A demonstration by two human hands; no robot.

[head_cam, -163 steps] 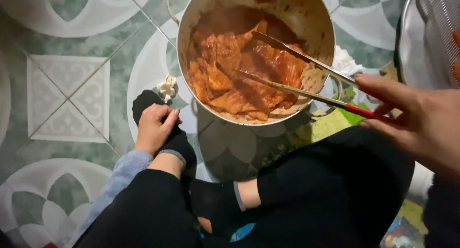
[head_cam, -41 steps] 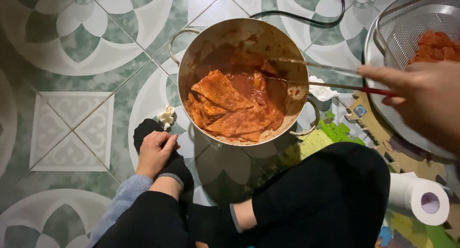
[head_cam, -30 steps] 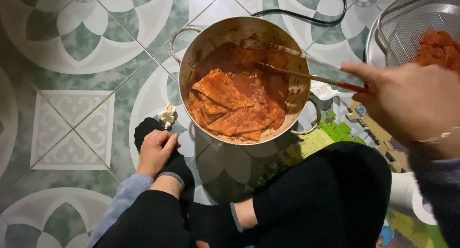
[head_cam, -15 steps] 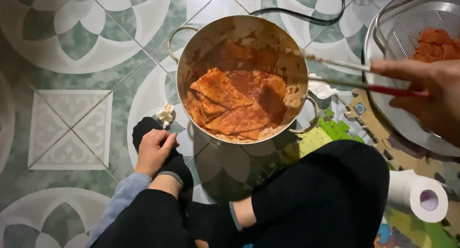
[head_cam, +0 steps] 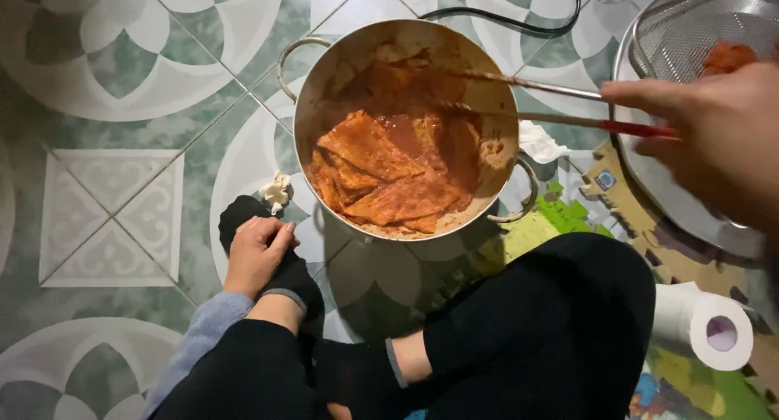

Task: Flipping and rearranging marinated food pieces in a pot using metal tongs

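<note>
You're sitting cross-legged on the tiled floor [head_cam: 114,217], w/ a big metal pot [head_cam: 406,128] just far of your legs, centre frame. Your right hand [head_cam: 714,136] is coming in from the right edge, its grip closing around the red-ended handles of a pair of metal tongs [head_cam: 552,103]; the tong arms are reaching left over the pot rim, tips hovering inside the far half of the pot, apart from each other. Whether the tips are touching the food, can't tell. Inside the pot, flat orange-red sauce-coated pieces [head_cam: 389,172] are lying stacked toward the near-left side, w/ sauce smeared up the walls. Your left hand [head_cam: 256,254] is resting on your black-socked foot [head_cam: 268,258], near-left of the pot, fingers curled loosely over the sock, gripping nothing else. A small crumpled white scrap [head_cam: 276,191] is lying on the floor just far of that hand, beside the pot. On the right, a wire strainer [head_cam: 698,30] w/ more orange-red food is sitting in a metal bowl [head_cam: 690,217], partly behind your right hand. A paper roll [head_cam: 706,327] is lying near-right, by your knee. A black cable [head_cam: 519,22] is curving past the pot's far side.
</note>
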